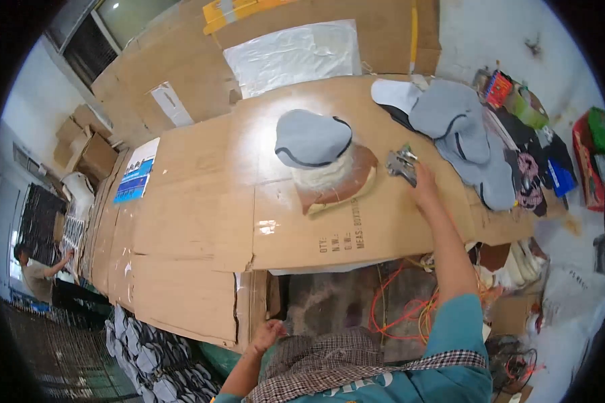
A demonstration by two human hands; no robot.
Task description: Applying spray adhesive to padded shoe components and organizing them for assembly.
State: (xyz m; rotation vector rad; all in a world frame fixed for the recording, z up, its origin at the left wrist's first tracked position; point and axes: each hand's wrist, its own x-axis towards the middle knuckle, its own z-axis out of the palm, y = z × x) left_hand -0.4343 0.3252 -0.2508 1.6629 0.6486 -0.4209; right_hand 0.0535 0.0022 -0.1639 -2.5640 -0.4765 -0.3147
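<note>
Head view of a cardboard-covered table (188,195), seen from its near edge. We find the grey panel (310,136), dark along part of its rim, to the right of the table's middle and closer to the far edge; it rests on a brown-and-white pad (339,191), and a white haze (252,144) spreads over the cardboard around it. The right hand (423,186) is wrapped round what we take for a metal spray gun (402,164), beside the pad and apart from it. The left hand (269,334) hangs just off the near edge, fingers curled; whether they hold anything we cannot tell. A pile of grey panels (450,114) lies toward the far right corner, near the gun.

We judge three faults possible: mist could mark the pile, should the gun be triggered while aimed that way; the lone panel could slip from its pad if knocked, since neither hand steadies it; and the orange hose (383,302) below the near edge could snag, if it feeds the gun, a link we cannot trace.

Of writing, we note black printing (346,232) on the cardboard toward the near edge, print on a blue-and-white sheet (136,178) at the left end, and white lettering (363,384) on the teal shirt (457,326)
</note>
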